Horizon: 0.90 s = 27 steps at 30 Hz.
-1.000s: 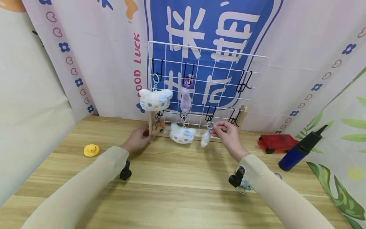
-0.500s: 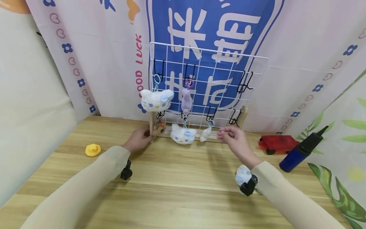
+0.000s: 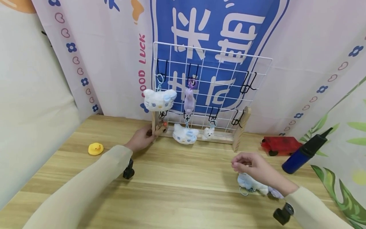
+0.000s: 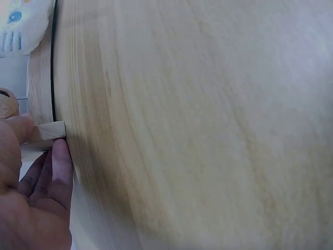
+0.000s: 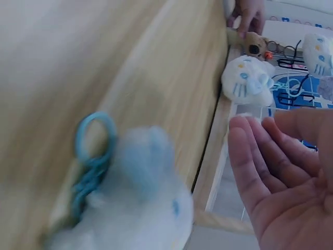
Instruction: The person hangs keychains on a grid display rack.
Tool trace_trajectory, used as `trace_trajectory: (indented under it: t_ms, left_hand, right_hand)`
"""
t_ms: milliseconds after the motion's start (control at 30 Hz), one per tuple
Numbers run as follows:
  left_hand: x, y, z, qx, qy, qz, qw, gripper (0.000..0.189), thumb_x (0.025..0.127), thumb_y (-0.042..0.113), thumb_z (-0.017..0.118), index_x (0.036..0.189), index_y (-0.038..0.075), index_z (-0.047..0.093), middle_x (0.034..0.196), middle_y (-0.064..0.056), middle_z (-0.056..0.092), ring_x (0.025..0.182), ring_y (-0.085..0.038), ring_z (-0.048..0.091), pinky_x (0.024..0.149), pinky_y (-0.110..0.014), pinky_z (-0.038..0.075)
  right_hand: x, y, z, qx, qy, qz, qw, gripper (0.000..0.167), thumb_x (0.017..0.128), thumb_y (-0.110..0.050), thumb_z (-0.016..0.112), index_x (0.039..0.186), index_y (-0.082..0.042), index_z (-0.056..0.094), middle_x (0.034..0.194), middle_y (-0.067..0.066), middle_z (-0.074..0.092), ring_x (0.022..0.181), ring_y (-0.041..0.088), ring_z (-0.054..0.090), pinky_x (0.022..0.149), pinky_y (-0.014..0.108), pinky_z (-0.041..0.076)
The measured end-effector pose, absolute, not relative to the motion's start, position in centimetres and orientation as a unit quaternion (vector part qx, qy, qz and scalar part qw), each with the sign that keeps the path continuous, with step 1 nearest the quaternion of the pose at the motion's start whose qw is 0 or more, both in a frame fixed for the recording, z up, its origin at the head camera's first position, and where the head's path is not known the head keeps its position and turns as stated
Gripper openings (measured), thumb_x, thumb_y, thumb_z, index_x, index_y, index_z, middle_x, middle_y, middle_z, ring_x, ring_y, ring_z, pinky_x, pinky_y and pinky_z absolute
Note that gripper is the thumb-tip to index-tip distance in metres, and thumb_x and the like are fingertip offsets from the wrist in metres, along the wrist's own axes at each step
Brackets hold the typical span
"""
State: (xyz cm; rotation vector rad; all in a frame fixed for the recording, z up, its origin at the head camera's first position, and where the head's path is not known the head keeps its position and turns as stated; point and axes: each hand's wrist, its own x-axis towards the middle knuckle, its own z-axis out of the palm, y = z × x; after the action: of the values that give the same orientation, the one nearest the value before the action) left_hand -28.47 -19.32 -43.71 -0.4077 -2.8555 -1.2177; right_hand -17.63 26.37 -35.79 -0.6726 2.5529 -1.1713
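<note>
My left hand (image 3: 140,139) grips the wooden foot (image 4: 49,131) at the left end of a white wire grid rack (image 3: 213,51). Hanging from the rack's black hooks are two white cat plush keychains (image 3: 159,100), a purple plush keychain (image 3: 189,101), a small white bear keychain (image 3: 208,133) and a brown bear keychain (image 5: 255,44). To the right, my right hand (image 3: 253,163) hovers with nothing in its loosely bent fingers. Just below it lie loose plush keychains, one white and blue with a light-blue ring (image 5: 96,140), partly hidden by the hand and wrist.
A yellow rubber duck (image 3: 95,148) sits left of the left hand. A red toy car (image 3: 281,145) and a blue bottle with a black nozzle (image 3: 300,157) stand at the right. Bare black hooks (image 3: 248,83) hang on the grid's right side. A printed curtain backs the table.
My right hand has let go of the small white bear keychain, now hanging on a lower hook, and moved right and toward me over the loose keychains. The left hand keeps its grip.
</note>
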Motion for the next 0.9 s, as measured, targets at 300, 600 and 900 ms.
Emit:
trace_trajectory:
  t_ms: [300,600,900]
  left_hand:
    - [-28.4,-19.0,-43.4,-0.132,-0.91,-0.393,0.001,0.049,0.107,0.015,0.057,0.15,-0.007,0.045,0.136,-0.032,0.063,0.125,-0.046,0.064,0.1,-0.052,0.062]
    - [-28.2,-19.0,-43.2,-0.133,-0.913,-0.387,0.002,0.052,0.107,0.015,0.057,0.152,-0.008,0.042,0.135,-0.033,0.063,0.124,-0.046,0.064,0.101,-0.053,0.061]
    - [-28.2,-19.2,-43.4,-0.129,-0.912,-0.388,0.002,0.053,0.107,0.014,0.057,0.152,-0.008,0.042,0.137,-0.033,0.062,0.126,-0.046,0.064,0.102,-0.053,0.061]
  right_hand:
    - [-14.1,29.0,-37.6,-0.252,0.903,-0.33,0.111,0.005,0.1,-0.01,0.069,0.101,-0.007,0.072,0.092,0.0,0.074,0.082,-0.007,0.061,0.066,0.019,0.055]
    - [-12.7,29.4,-39.9,-0.268,0.924,-0.26,0.081,0.012,0.094,-0.003,0.073,0.105,0.001,0.07,0.09,0.0,0.074,0.079,-0.007,0.062,0.065,0.02,0.058]
    - [-12.6,29.1,-40.7,-0.263,0.933,-0.232,0.082,0.017,0.093,-0.003,0.074,0.109,0.003,0.07,0.084,-0.007,0.07,0.075,-0.01,0.054,0.06,0.019,0.053]
